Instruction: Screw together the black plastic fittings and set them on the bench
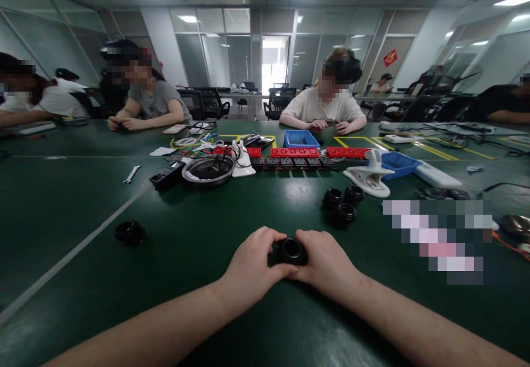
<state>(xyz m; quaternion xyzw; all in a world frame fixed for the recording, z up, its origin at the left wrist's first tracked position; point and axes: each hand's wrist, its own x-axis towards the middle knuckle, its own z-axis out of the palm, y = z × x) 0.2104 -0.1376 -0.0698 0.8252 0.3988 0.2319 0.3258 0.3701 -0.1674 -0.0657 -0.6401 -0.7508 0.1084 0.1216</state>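
In the head view, holding a black hollow ring-like part (292, 252) between both hands, low over the green table (199, 323) and close to the body; being unable to tell whether it is touching the surface. Pinching its left side between the thumb and fingers of the left hand (253, 258); clasping its right side with the curled right hand (325, 258). Pointing its round opening up toward the camera.

Looking beyond at three similar black parts (343, 206) bunched ahead and to the right, and at a lone black part (130, 233) well apart to the left. Seeing farther off a wrench (132, 174), a metal bowl (212, 181) holding dark cables, red strips (295, 152), a white stand (375, 174) and a blue tray (300, 137). Facing a person in a white top (327, 107) across the table.
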